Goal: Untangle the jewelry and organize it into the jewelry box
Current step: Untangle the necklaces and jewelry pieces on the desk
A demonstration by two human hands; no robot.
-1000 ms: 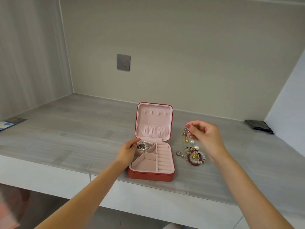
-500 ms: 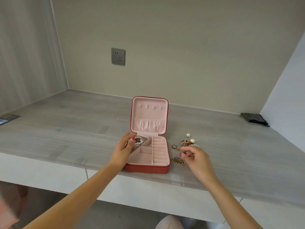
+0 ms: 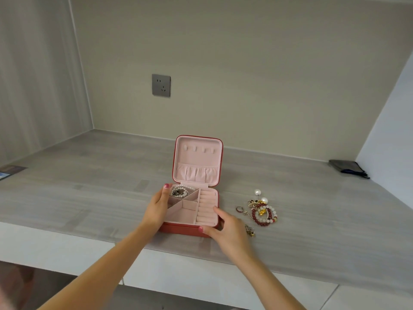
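A red jewelry box (image 3: 178, 229) with pink lining stands open on the grey counter, its lid upright. Its back-left compartment holds a pearl bracelet (image 3: 181, 190) tangled with dark pieces. My left hand (image 3: 156, 211) holds the box's left side, thumb on the rim. At the front right corner my right hand (image 3: 228, 231) grips the box, thumb on the front wall and forefinger along the right rim. Right of the box lies a tangled pile (image 3: 263, 212) of red and white beads and gold pieces, with a ring (image 3: 239, 209) and a pearl (image 3: 257, 192) nearby. A small gold piece (image 3: 250, 231) lies beside my right hand.
A dark pouch (image 3: 347, 167) lies at the back right against a white side wall. On the back wall is a grey socket (image 3: 161, 85). A card (image 3: 11, 171) lies at the counter's far left. The counter's front edge runs just below the box.
My right hand lowered a gold piece from the pile, let it go on the counter, then moved left onto the box's front right corner. My left hand stayed on the box.
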